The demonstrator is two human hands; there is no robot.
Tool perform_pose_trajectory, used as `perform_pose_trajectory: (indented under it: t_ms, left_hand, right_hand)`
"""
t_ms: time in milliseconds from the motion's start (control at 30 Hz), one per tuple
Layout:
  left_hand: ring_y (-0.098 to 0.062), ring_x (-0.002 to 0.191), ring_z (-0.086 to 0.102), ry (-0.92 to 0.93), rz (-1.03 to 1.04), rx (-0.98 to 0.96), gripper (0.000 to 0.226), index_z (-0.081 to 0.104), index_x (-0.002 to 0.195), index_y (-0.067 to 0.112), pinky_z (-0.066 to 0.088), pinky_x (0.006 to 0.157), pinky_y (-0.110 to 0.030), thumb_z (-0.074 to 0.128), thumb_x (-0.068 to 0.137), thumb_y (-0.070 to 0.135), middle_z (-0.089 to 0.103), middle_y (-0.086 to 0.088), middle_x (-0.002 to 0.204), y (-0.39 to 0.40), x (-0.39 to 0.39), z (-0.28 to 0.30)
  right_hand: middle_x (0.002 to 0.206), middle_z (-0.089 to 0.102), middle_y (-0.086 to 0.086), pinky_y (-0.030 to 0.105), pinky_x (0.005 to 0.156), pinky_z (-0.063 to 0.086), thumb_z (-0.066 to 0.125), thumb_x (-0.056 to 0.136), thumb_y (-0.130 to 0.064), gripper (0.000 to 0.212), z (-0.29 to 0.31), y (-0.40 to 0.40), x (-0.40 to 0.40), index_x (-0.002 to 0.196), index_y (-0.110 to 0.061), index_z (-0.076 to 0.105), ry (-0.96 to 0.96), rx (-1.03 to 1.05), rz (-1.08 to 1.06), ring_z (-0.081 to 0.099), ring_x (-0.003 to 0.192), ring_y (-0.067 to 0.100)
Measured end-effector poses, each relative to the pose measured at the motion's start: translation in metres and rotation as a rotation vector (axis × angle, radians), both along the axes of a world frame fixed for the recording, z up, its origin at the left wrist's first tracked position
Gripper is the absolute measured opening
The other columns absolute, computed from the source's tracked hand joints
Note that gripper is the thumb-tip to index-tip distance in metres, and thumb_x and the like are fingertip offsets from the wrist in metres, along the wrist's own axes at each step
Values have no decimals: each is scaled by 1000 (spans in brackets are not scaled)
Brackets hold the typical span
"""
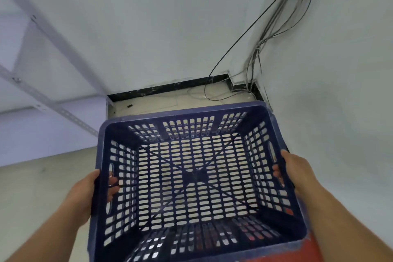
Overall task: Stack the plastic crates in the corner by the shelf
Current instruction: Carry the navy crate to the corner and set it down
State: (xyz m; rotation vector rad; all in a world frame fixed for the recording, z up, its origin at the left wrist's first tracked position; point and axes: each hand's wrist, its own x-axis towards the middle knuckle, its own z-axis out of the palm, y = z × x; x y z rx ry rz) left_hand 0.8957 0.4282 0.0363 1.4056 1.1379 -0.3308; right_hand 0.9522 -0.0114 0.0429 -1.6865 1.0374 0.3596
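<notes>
I hold an empty dark blue slotted plastic crate (191, 176) in front of me, above the pale floor, its open top facing me. My left hand (89, 189) grips its left wall, fingers poking through the handle slot. On the opposite wall my right hand (291, 168) holds the rim the same way. The crate's far edge points at the floor corner (223, 91) where two white walls meet. Something red (297, 253) shows under the crate's near right corner; I cannot tell whether it is another crate.
A pale metal shelf frame (53, 53) with slotted uprights stands along the left wall. A bundle of loose cables (268, 34) hangs down the corner and trails onto the floor. Black skirting (170, 88) runs along the wall base.
</notes>
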Motion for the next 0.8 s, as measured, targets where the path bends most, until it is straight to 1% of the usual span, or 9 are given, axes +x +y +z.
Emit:
perform_pose_trajectory:
  t_ms: [67,167,300,500,600,700,800]
  left_hand:
    - [-30,82,61,17,50,-6,37,59,93,9,47,72,-38,32,99,33,65,-14,91,4,14,-24]
    - [-29,79,61,13,95,-6,37,59,93,9,48,73,-38,33,99,34,65,-13,90,12,34,-65]
    - [-25,77,61,32,125,16,37,59,90,12,46,65,-34,32,99,35,65,-10,89,22,59,-116]
    - [-24,75,60,40,135,71,34,59,88,12,47,65,-33,35,98,34,64,-9,86,33,89,-181]
    - [-24,75,61,51,127,96,30,60,89,10,47,64,-33,39,97,30,65,-9,87,38,100,-206]
    - [-25,77,61,66,122,88,28,59,95,6,46,65,-33,38,97,26,65,-9,88,40,106,-228]
    - [-25,79,60,47,106,83,30,58,88,7,48,72,-35,36,98,26,64,-9,90,36,104,-242]
  right_hand:
    - [72,59,14,34,52,39,44,97,-31,32,-22,6,27,85,-6,60,3,-23,32,50,57,24]
    - [70,59,13,36,55,40,43,97,-32,32,-64,17,59,85,-8,60,8,-32,52,50,55,24]
    - [71,61,11,37,62,44,41,97,-36,36,-121,30,93,86,-9,61,17,-57,103,53,59,24]
    - [71,57,9,34,56,42,39,97,-37,36,-196,42,126,92,-8,59,33,-34,146,50,60,21]
    - [72,57,8,32,55,41,39,97,-36,36,-222,46,137,96,-7,60,59,-33,161,50,59,20]
    - [73,58,10,33,57,40,39,97,-32,36,-240,49,146,102,-4,60,72,-31,165,50,59,21]
    - [75,58,11,35,60,41,36,99,-30,36,-252,50,149,104,-3,59,59,-63,204,52,61,21]
